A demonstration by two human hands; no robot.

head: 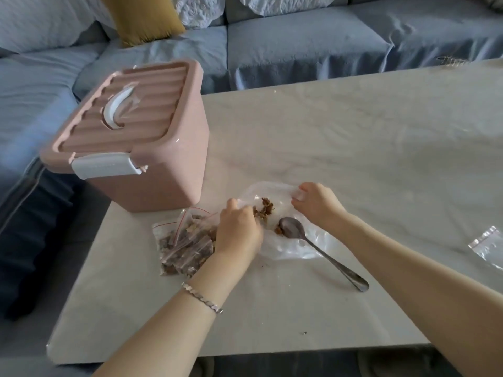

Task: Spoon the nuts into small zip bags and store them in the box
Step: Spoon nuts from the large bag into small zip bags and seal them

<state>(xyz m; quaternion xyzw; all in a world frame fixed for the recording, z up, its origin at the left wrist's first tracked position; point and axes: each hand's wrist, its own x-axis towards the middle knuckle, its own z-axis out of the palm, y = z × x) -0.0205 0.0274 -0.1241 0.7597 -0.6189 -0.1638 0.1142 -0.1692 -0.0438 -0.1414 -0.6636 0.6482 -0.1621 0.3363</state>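
Observation:
A large clear plastic bag lies flat on the table with a few brown nuts left inside. My left hand pinches its left edge and my right hand grips its far right corner. A metal spoon rests on the bag, bowl toward the nuts, handle pointing to the near right. Filled small zip bags with red strips lie in a pile left of my left hand. The pink box stands at the table's left corner, lid closed and white latch down.
An empty small zip bag lies at the right edge of the pale marble table. A blue sofa with a mustard cushion runs behind and to the left. Crumbs dot the near table.

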